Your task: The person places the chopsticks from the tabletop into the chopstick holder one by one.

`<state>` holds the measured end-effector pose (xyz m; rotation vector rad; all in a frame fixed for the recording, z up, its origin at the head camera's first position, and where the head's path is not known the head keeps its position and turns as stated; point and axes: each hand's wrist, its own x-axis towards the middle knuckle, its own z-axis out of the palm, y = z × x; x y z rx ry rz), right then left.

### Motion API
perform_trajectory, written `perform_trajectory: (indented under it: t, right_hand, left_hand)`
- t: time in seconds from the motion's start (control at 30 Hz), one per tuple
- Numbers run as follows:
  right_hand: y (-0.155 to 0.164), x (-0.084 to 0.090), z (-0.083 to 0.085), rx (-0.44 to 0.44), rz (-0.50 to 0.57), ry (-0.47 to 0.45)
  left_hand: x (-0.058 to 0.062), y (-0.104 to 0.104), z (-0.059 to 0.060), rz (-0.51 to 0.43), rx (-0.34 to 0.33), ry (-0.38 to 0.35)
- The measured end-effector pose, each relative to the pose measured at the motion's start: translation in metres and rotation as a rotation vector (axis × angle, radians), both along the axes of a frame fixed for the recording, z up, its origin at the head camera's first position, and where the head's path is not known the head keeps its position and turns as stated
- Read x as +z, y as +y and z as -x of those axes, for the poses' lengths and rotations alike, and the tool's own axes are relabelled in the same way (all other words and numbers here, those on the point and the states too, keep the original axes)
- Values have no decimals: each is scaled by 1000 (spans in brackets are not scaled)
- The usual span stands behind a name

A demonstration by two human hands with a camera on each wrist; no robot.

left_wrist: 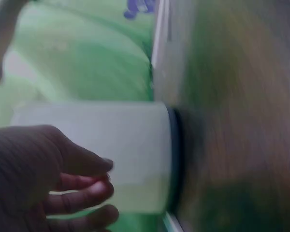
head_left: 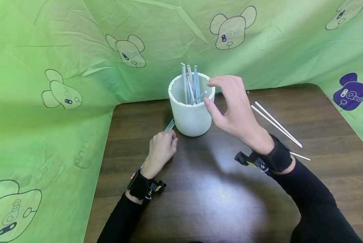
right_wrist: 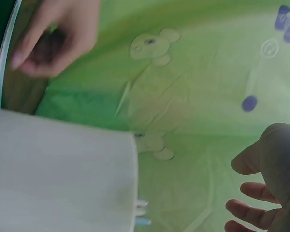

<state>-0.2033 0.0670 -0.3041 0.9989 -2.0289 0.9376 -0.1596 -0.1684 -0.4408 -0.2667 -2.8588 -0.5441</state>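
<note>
Over cup, right hand fingers spread

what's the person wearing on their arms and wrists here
Both arms are in long black sleeves that end just short of the wrists. Each wrist carries a wide black strap with a small black device clipped to it, showing yellow markings; the left strap also has a small red tag. The left hand and right hand are bare, with no gloves or rings visible.
</note>
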Motion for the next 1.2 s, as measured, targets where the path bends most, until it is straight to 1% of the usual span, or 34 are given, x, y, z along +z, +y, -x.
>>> perform_trajectory:
  t: [0.07, 0.13, 0.27, 0.4, 0.57, 0.63, 0.73, 0.9, 1.03, 1.2]
  right_hand:
    - [1, 1, -10, 28, 12, 9]
    - [1, 0, -20, 55, 3, 18]
    - [1, -7, -39, 91, -68, 26]
    - [1, -21, -58, 116, -129, -10]
    - [4, -38, -77, 121, -206, -89]
    - [5, -44, -82, 124, -238, -122]
    - [7, -53, -87, 136, -276, -156]
    - [7, -70, -93, 153, -319, -194]
    - [5, -86, -98, 185, -337, -209]
    - [6, -100, -103, 208, -371, -224]
  left_hand:
    - [-5, -7, 10, 12, 37, -35]
    - [-12, -13, 19, 23, 58, -66]
    - [-26, -21, 33, 44, 71, -91]
    - [-37, -24, 39, 88, 59, -68]
    - [-46, -23, 43, 138, 63, -7]
    - [-48, -22, 44, 145, 73, 4]
    - [-50, -20, 47, 141, 93, -6]
    - [-52, -14, 56, 84, 120, -41]
    - [-54, -9, 62, 61, 136, -54]
    - [-55, -7, 66, 69, 162, -52]
